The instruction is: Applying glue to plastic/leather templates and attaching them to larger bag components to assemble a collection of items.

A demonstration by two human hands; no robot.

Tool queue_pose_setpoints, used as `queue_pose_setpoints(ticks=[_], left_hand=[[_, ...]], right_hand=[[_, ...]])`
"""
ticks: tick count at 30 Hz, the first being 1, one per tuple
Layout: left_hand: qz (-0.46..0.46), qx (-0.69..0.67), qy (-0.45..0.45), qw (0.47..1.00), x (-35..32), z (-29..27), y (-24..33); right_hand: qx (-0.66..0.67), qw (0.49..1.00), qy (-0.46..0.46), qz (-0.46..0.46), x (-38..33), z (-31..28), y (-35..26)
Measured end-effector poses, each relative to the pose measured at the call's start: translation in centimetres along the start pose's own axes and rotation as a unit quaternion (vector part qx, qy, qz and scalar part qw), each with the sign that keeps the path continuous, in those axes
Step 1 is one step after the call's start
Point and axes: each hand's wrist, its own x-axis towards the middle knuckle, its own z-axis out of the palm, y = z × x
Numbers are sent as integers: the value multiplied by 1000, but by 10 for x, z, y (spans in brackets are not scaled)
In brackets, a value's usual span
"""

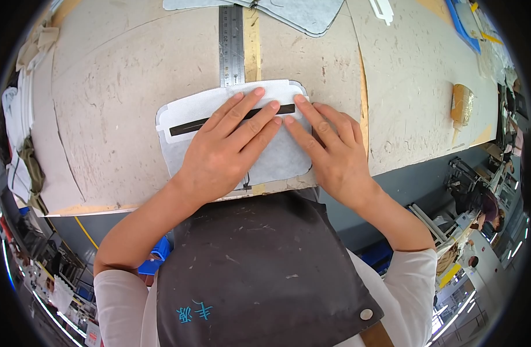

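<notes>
Can't see the black strip (187,126) midway under the left grip (219,151), nor the near end of the ruler (232,52).

Small numbers (225,39) line the steel ruler (233,49) at upper centre; blue characters (194,313) mark the dark apron (259,260), lower centre.

Worktop (120,69) seen as matt board, rough with scratches. Ruler (231,46) noted as metal, dully shiny. Grey panel (283,153) read as matt, fibrous cloth. White slotted piece (187,110) smooth; paper or plastic cannot be told. Apron (248,248) leather-like, faintly glossy, scuffed.
</notes>
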Motion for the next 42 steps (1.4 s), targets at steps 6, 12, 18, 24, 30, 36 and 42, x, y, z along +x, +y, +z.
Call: queue_pose_setpoints(ticks=[6, 12, 18, 24, 30, 36, 42], left_hand=[[-8, 10, -2, 1000, -1, 0, 1], [-3, 32, 10, 999, 0, 0, 1], [-36, 0, 99, 994, 23, 3, -4], [-102, -86, 9, 991, 45, -9, -15], [-236, -317, -85, 915, 55, -33, -17], [-254, -387, -123, 878, 58, -44, -21], [-264, -394, -142, 869, 58, -46, -20]], right_hand=[[-5, 1000, -9, 6, 2, -4, -3], [8, 1000, 17, -6, 1, 1, 0], [212, 968, 110, 81, 6, 1, 4], [243, 946, 125, 173, 22, -3, 6], [590, 727, 84, 341, 27, -9, -3], [678, 638, 69, 359, 31, -25, -10], [675, 648, 82, 343, 26, -27, -15]])
